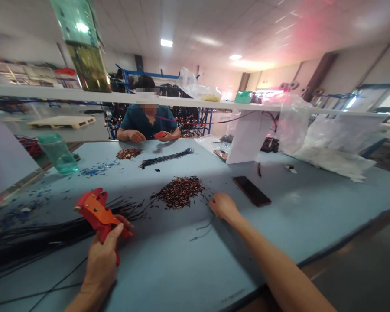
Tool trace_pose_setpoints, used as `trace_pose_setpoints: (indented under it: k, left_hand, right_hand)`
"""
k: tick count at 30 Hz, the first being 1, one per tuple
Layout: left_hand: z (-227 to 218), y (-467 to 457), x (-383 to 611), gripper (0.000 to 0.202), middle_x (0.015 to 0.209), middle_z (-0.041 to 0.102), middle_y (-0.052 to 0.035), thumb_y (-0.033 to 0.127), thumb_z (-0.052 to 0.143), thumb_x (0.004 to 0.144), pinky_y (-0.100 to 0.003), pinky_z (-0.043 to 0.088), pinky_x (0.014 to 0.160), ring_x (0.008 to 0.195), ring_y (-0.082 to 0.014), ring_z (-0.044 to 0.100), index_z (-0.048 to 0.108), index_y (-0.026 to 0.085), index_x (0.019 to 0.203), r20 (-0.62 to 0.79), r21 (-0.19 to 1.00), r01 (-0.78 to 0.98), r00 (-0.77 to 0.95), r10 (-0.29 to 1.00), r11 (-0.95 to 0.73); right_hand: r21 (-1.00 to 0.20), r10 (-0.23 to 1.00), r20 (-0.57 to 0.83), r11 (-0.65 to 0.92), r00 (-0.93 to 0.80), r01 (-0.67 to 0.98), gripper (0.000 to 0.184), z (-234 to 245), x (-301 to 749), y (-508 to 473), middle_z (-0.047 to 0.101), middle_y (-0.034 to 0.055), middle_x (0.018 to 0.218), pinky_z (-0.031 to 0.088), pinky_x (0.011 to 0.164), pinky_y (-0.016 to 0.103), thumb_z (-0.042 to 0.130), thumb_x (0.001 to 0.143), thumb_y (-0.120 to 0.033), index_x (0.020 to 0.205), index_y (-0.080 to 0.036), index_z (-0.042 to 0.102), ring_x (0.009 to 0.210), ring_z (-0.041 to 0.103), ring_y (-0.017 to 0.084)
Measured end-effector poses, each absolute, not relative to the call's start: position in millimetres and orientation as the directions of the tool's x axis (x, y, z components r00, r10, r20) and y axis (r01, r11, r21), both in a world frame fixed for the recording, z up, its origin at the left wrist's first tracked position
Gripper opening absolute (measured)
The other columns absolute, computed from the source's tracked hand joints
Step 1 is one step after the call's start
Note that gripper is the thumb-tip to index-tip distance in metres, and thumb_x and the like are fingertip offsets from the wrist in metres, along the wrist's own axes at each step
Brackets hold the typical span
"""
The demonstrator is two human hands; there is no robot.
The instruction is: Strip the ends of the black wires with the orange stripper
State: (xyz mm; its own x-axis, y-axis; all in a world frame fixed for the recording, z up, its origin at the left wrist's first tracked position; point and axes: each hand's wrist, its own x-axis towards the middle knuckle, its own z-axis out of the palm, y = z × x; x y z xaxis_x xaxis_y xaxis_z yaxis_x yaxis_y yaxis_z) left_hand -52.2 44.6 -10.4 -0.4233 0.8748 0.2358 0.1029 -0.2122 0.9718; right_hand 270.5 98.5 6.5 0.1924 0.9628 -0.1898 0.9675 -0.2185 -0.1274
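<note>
Your left hand is closed around the handles of the red hand tool, thumb up along one side, fingers wrapped on the other. The tool is lifted off the table near its near edge, with its orange head pointing up and to the left. Just behind it a bundle of black wires lies along the surface and runs off toward the left edge.

Your right hand is stretched out toward the middle of the table, knuckles up and fingers curled down to the surface. It rests just beside the pile of small dark parts, at the pile's right side — whether the fingertips pinch anything, you cannot tell from here. A short loose wire lies just in front of that hand.

A dark phone lies flat to the right of the hand, near it but apart. At the far edge a co-worker sits with both hands on the table, behind a smaller pile. A green cup stands toward the far left corner.
</note>
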Motion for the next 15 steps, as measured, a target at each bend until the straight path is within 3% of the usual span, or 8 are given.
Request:
trace_pose_setpoints:
  k: [5,9,15]
  left_hand:
    - [-11.4,43.5,-53.0,0.019,0.078,0.063,0.0011,0.035,0.066,0.071,-0.025,0.053,0.067,0.074,-0.0177,0.059,0.062,0.022,0.084,0.1,0.984,-0.097,-0.378,0.921,-0.146]
    - [-12.3,43.7,-53.7,0.019,0.08,0.062,0.0009,0.035,0.067,0.072,-0.024,0.052,0.068,0.076,-0.0173,0.058,0.062,0.021,0.084,0.091,0.982,-0.124,-0.354,0.931,-0.143]
    - [-12.8,43.5,-55.2,0.02,0.082,0.063,0.0002,0.035,0.067,0.072,-0.024,0.051,0.068,0.078,-0.018,0.057,0.062,0.021,0.086,0.086,0.986,-0.106,-0.348,0.934,-0.13]
  right_hand:
    - [-0.136,0.962,-0.144,-0.253,0.234,0.958,0.027,18.6,301.4,113.9,0.06,0.0082,0.12,0.053,0.083,0.042,0.057,0.093,-0.029,0.117,-0.018,0.058,0.099,0.062,0.023]
    - [-0.154,0.96,-0.14,-0.262,0.242,0.953,0.027,12.8,304.9,118.7,0.06,0.0087,0.12,0.053,0.082,0.042,0.057,0.093,-0.029,0.118,-0.018,0.057,0.098,0.062,0.022]
    - [-0.248,0.978,-0.192,-0.131,0.084,0.96,0.026,1.6,287.7,121.6,0.06,0.0083,0.12,0.054,0.082,0.042,0.056,0.094,-0.029,0.117,-0.018,0.058,0.098,0.062,0.022]
